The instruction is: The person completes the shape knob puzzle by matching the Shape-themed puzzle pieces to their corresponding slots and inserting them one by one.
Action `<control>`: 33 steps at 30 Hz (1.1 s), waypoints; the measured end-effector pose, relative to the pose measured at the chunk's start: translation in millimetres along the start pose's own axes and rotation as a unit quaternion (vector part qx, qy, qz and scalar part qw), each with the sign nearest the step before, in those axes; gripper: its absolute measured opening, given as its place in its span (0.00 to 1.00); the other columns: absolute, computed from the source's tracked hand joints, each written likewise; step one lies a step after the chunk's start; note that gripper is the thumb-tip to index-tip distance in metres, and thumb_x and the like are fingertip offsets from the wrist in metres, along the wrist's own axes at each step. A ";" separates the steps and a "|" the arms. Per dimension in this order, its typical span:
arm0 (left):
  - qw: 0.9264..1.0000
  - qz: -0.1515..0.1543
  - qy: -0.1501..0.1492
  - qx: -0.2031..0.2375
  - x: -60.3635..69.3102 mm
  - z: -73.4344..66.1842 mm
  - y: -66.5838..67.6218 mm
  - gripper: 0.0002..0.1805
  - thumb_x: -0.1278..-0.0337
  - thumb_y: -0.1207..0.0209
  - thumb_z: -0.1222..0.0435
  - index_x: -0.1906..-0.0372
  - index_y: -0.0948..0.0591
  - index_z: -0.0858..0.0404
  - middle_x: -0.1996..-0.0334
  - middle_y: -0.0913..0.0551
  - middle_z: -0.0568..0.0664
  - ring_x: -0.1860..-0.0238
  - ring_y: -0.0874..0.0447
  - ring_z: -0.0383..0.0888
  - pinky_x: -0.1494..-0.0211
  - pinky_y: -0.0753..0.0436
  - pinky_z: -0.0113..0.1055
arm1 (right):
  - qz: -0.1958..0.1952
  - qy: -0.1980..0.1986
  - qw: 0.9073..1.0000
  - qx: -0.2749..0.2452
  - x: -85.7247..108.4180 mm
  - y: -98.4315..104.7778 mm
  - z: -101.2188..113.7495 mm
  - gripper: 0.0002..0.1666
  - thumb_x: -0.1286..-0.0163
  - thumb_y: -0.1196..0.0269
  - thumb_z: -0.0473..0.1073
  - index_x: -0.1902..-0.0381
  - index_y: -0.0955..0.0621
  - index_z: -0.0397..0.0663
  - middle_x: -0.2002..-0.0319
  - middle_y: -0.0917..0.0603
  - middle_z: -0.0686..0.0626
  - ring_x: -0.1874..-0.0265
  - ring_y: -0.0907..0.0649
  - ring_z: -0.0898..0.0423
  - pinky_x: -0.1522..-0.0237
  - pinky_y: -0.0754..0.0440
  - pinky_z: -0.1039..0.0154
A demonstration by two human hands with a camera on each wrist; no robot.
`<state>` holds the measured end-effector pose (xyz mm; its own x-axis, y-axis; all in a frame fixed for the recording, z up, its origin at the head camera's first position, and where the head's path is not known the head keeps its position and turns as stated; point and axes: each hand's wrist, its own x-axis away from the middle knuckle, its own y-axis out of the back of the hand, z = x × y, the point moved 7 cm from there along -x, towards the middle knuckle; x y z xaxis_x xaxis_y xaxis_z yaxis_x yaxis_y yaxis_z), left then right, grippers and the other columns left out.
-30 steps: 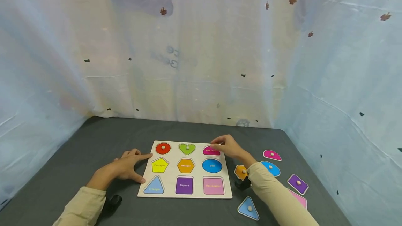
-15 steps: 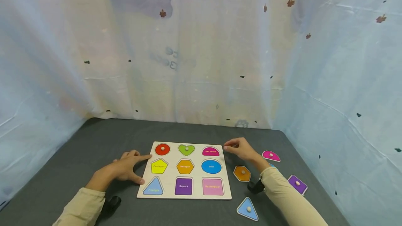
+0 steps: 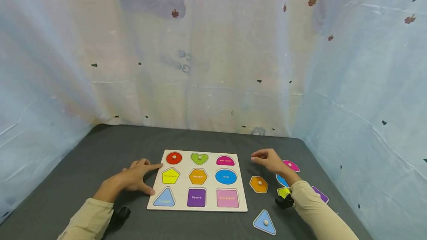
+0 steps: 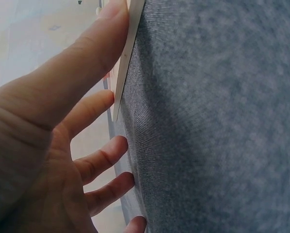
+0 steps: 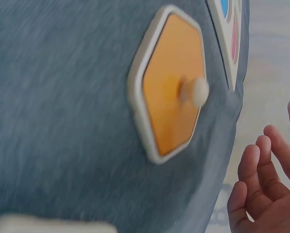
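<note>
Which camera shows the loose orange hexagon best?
The right wrist view: the loose orange hexagon looks biggest there, knob and all. The head view shows it small, beside the board; the left wrist view misses it.

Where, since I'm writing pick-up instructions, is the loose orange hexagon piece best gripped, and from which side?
Probably by its round knob, pinched from above with the fingers of the right hand. The orange hexagon piece lies flat on the dark cloth, so its low edge likely offers little hold, while the knob stands up.
</note>
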<state>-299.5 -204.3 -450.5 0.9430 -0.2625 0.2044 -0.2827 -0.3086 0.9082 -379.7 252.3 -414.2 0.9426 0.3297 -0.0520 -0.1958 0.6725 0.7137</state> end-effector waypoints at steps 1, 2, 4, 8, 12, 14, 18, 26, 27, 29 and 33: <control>1.000 0.000 0.000 0.000 0.0 0.0 0.1 0.55 0.64 0.20 0.46 0.25 0.32 0.48 0.38 0.32 0.59 0.38 0.35 0.63 0.43 0.35 0.75 | -0.002 0.000 1.000 -0.002 0.6 2.3 -2.2 0.21 0.26 0.36 0.44 0.46 0.17 0.32 0.52 0.13 0.38 0.59 0.16 0.48 0.55 0.17 0.65; 1.000 -0.001 -0.001 0.000 0.2 -0.1 0.3 0.55 0.64 0.20 0.46 0.25 0.32 0.48 0.38 0.32 0.59 0.38 0.35 0.63 0.43 0.35 0.74 | -0.002 0.001 1.000 -0.003 1.3 4.3 -4.1 0.21 0.26 0.37 0.44 0.46 0.17 0.31 0.52 0.13 0.37 0.58 0.16 0.47 0.55 0.17 0.65; 1.000 -0.002 -0.001 -0.001 0.1 0.3 0.4 0.55 0.64 0.20 0.46 0.25 0.32 0.48 0.38 0.32 0.59 0.38 0.35 0.62 0.43 0.35 0.74 | -0.003 0.000 1.000 -0.008 3.0 8.5 -8.5 0.21 0.26 0.36 0.44 0.46 0.17 0.30 0.52 0.13 0.36 0.58 0.16 0.45 0.55 0.17 0.63; 1.000 -0.002 0.000 -0.003 -0.8 1.6 0.1 0.55 0.65 0.20 0.46 0.25 0.32 0.48 0.38 0.32 0.59 0.38 0.35 0.63 0.43 0.35 0.73 | -0.008 -0.011 1.000 -0.002 8.2 16.2 -18.3 0.22 0.25 0.37 0.45 0.44 0.18 0.31 0.50 0.13 0.36 0.57 0.16 0.46 0.53 0.16 0.56; 1.000 -0.001 0.005 0.002 -1.4 3.3 -1.8 0.56 0.66 0.20 0.45 0.25 0.32 0.48 0.38 0.32 0.58 0.38 0.35 0.62 0.42 0.36 0.74 | -0.014 -0.027 1.000 0.009 14.6 24.6 -30.4 0.22 0.25 0.38 0.45 0.43 0.18 0.32 0.48 0.14 0.37 0.57 0.17 0.50 0.51 0.16 0.53; 1.000 0.000 0.006 0.006 -1.5 3.7 -2.9 0.56 0.67 0.20 0.45 0.25 0.31 0.48 0.38 0.32 0.58 0.38 0.35 0.62 0.42 0.36 0.75 | -0.017 -0.032 0.999 0.013 17.8 28.1 -36.0 0.22 0.25 0.38 0.45 0.43 0.18 0.33 0.48 0.15 0.37 0.56 0.18 0.51 0.51 0.17 0.54; 1.000 -0.001 0.008 0.007 -0.8 3.3 -3.0 0.56 0.67 0.20 0.45 0.25 0.31 0.47 0.38 0.32 0.58 0.38 0.36 0.62 0.43 0.36 0.75 | -0.016 -0.034 0.999 0.019 22.9 32.7 -44.8 0.22 0.25 0.38 0.44 0.43 0.19 0.32 0.48 0.15 0.35 0.56 0.18 0.50 0.53 0.17 0.57; 1.000 -0.001 0.008 0.007 0.8 2.2 -2.8 0.56 0.67 0.20 0.45 0.25 0.31 0.48 0.38 0.31 0.57 0.38 0.35 0.61 0.44 0.34 0.73 | -0.023 -0.047 0.999 0.016 28.9 44.8 -58.9 0.22 0.25 0.38 0.43 0.43 0.19 0.29 0.49 0.16 0.34 0.59 0.19 0.50 0.58 0.17 0.59; 1.000 0.000 0.008 0.006 1.0 2.0 -2.8 0.56 0.67 0.20 0.45 0.25 0.31 0.47 0.38 0.31 0.57 0.38 0.35 0.61 0.44 0.34 0.72 | -0.026 -0.050 0.998 0.013 29.6 47.1 -60.4 0.22 0.25 0.38 0.42 0.44 0.19 0.29 0.49 0.16 0.33 0.59 0.19 0.49 0.57 0.16 0.59; 1.000 0.000 0.007 0.004 1.4 1.3 -2.3 0.56 0.66 0.20 0.45 0.25 0.31 0.48 0.38 0.31 0.58 0.38 0.35 0.61 0.44 0.34 0.72 | -0.028 -0.051 0.998 0.011 30.9 51.3 -63.3 0.21 0.26 0.38 0.41 0.44 0.19 0.28 0.50 0.16 0.32 0.59 0.18 0.48 0.57 0.15 0.59; 1.000 -0.001 0.006 0.004 2.0 0.6 -0.5 0.55 0.65 0.20 0.46 0.25 0.32 0.48 0.38 0.32 0.58 0.38 0.35 0.62 0.44 0.34 0.72 | -0.030 -0.048 0.998 0.017 32.3 59.0 -68.4 0.21 0.26 0.38 0.39 0.44 0.20 0.25 0.52 0.15 0.31 0.60 0.16 0.48 0.59 0.14 0.63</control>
<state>-297.6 -205.2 -450.7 0.9454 -0.2516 0.2070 -0.2824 -0.3161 0.9057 -379.3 348.0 -421.6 0.9744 0.2228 -0.0299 -0.1297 0.6662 0.7344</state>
